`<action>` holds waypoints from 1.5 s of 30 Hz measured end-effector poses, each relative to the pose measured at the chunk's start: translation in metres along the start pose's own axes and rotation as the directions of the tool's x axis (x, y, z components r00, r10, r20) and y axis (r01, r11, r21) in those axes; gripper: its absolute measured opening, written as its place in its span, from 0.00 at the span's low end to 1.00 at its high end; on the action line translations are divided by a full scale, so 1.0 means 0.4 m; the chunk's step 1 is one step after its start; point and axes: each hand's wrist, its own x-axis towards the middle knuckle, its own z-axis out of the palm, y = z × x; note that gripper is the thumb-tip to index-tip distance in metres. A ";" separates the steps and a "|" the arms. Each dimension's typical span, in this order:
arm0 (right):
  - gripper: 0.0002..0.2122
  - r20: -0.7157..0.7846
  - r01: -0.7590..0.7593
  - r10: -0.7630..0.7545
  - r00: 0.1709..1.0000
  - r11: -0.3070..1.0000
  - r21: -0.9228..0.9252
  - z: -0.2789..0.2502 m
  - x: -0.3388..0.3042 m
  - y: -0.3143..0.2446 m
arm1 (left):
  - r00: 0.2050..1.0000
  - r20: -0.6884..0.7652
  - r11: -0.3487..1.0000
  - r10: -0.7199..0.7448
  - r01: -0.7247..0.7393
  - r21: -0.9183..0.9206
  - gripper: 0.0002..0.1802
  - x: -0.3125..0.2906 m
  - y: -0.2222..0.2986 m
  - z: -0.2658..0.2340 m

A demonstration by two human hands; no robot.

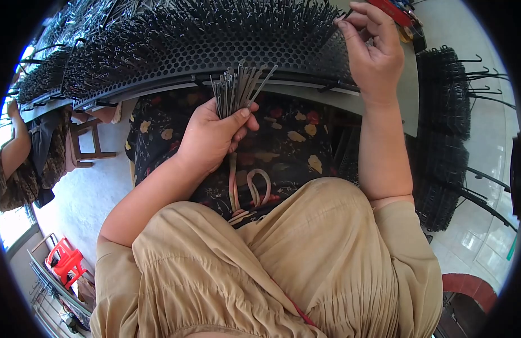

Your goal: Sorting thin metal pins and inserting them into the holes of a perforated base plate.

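My left hand [215,132] is closed round a bundle of thin grey metal rods [238,90], their ends fanning upward over my lap. Ahead of it stretches a black perforated rack [209,56], its round holes showing along the near side. Densely packed thin dark rods [176,28] stand upright in the rack. Over the rack's right end, my right hand [377,53] is raised with thumb and fingertips pinched together. Whatever lies in that pinch is too small and dark to make out against the rods behind.
Black floral cloth [294,138] covers my lap, with a looped cord [260,183] on it. Dark racks with protruding hooks [443,141] stand at the right. Another person's arm [15,141] shows at the left, near a wooden stool [90,141]. A red plastic chair [66,262] is lower left.
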 end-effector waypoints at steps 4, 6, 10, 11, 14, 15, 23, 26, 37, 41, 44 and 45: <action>0.11 0.028 0.139 -0.142 0.990 0.987 0.080 0.006 -0.017 0.017 | 1.000 0.002 1.000 -0.001 0.001 0.005 0.07 -0.003 -0.003 0.000; 0.10 0.030 0.185 -0.188 0.982 0.980 0.077 -0.001 -0.009 0.027 | 1.000 -0.004 1.000 -0.007 0.007 0.003 0.07 -0.002 -0.003 -0.001; 0.04 0.260 0.489 -0.418 0.871 0.788 -0.374 -0.004 0.006 0.005 | 1.000 0.001 0.999 -0.016 0.016 -0.029 0.07 0.003 -0.007 -0.011; 0.02 0.246 0.480 -0.413 0.877 0.772 -0.416 -0.006 0.004 -0.008 | 1.000 0.001 1.000 -0.011 0.011 -0.023 0.07 0.000 -0.002 -0.009; 0.05 0.008 0.240 -0.245 0.969 0.942 -0.236 0.019 -0.056 0.021 | 1.000 0.000 0.999 0.011 -0.011 -0.035 0.07 -0.008 0.010 -0.007; 0.05 0.008 0.241 -0.245 0.969 0.943 -0.231 0.039 -0.065 -0.005 | 1.000 0.006 0.999 0.023 -0.023 -0.047 0.07 -0.009 0.012 -0.013; 0.08 0.540 -0.652 0.380 0.751 0.556 0.515 0.152 -0.077 -0.148 | 0.996 -0.065 0.997 0.059 -0.061 -0.035 0.09 -0.063 0.032 -0.048; 0.08 0.310 -0.402 0.260 0.915 0.662 0.632 0.218 -0.025 -0.164 | 0.993 -0.105 0.991 0.057 -0.069 -0.117 0.09 -0.097 0.028 -0.112; 0.09 0.183 0.245 -0.250 0.951 0.968 0.053 0.386 0.081 -0.199 | 0.960 -0.268 0.997 0.082 -0.079 0.022 0.04 -0.138 0.073 -0.198; 0.07 0.250 0.345 -0.328 0.911 0.938 -0.022 0.388 0.079 -0.216 | 0.954 -0.294 0.997 0.066 -0.074 -0.015 0.02 -0.129 0.065 -0.200; 0.06 0.264 0.315 -0.302 0.916 0.949 -0.006 0.379 0.079 -0.234 | 0.971 -0.235 0.997 0.047 -0.060 -0.048 0.02 -0.134 0.052 -0.206; 0.06 0.272 0.308 -0.299 0.914 0.951 0.013 0.384 0.069 -0.236 | 0.974 -0.218 0.996 0.055 -0.068 -0.053 0.02 -0.136 0.045 -0.207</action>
